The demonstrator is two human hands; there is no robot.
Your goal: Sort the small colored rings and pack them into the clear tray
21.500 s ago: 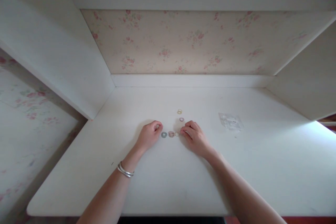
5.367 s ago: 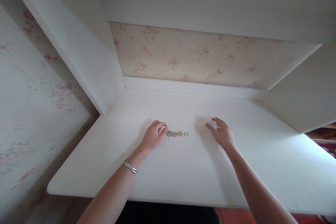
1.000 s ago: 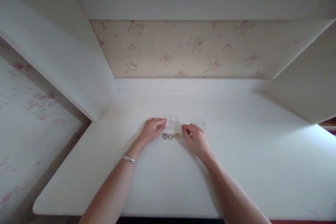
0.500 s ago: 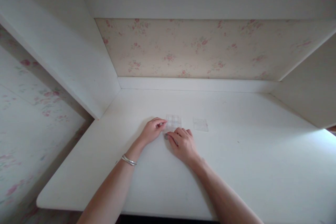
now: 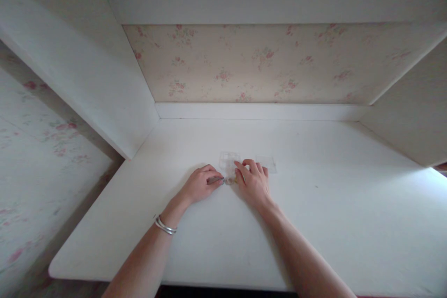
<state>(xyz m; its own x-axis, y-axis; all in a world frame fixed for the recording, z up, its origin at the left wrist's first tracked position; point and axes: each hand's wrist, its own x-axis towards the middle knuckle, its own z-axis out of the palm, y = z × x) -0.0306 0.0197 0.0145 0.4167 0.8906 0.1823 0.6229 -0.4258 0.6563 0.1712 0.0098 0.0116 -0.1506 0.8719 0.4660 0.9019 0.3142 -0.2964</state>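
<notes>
My left hand (image 5: 200,185) is closed, with a small flat grey piece (image 5: 214,179) pinched between thumb and fingers. Just past its fingertips is a small pale ring-like piece (image 5: 229,180), lying between my two hands. My right hand (image 5: 254,181) has its fingers curled. A tiny yellowish bit shows at its thumb, but what the fingers grip is too small to make out. Beyond the hands lies a clear plastic box (image 5: 228,158) with compartments, partly behind the right fingers. A flat clear plastic piece (image 5: 268,163), like a lid, lies behind the right hand.
The white desk (image 5: 206,242) has a raised back edge (image 5: 261,111) and a white side panel (image 5: 118,116) at left. Another panel (image 5: 412,111) stands at right, and a shelf hangs above. A tiny dark speck (image 5: 316,186) lies on the desktop to the right.
The grey piece was at my right fingertips and is now in my left hand. My right hand has shifted right and slightly up; my left hand has dropped slightly toward me.
</notes>
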